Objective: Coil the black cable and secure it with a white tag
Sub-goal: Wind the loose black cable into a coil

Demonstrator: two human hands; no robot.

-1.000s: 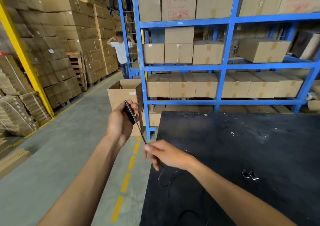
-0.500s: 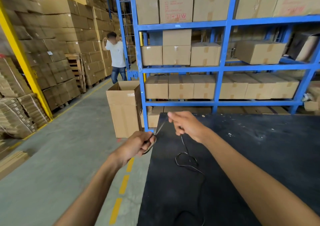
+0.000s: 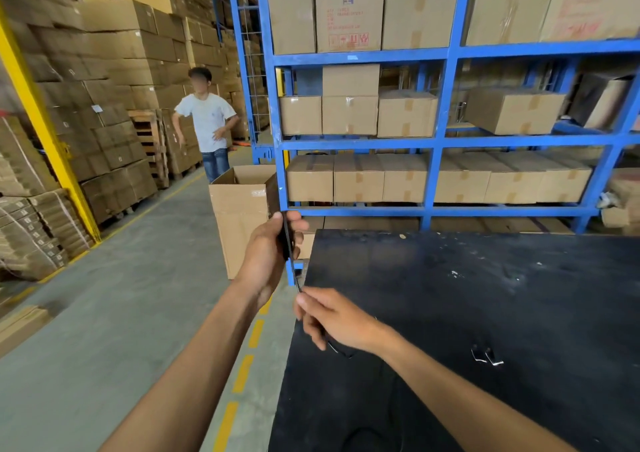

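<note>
My left hand (image 3: 268, 255) is raised just off the left edge of the black table (image 3: 485, 313) and grips a flat bundle of coiled black cable (image 3: 286, 240). A taut strand runs down from the bundle to my right hand (image 3: 332, 316), which pinches it over the table's left edge. Below that hand the loose cable trails across the dark tabletop, hard to see. Two small white tags (image 3: 486, 356) lie on the table to the right of my right forearm.
An open cardboard box (image 3: 242, 209) stands on the floor beyond my left hand. Blue shelving (image 3: 440, 139) full of cartons rises behind the table. A person in a white shirt (image 3: 207, 122) stands in the aisle, with stacked cartons on the left.
My left hand has risen with the coil. My right hand has come down and back from the far table edge to pinch the strand just below the coil.
</note>
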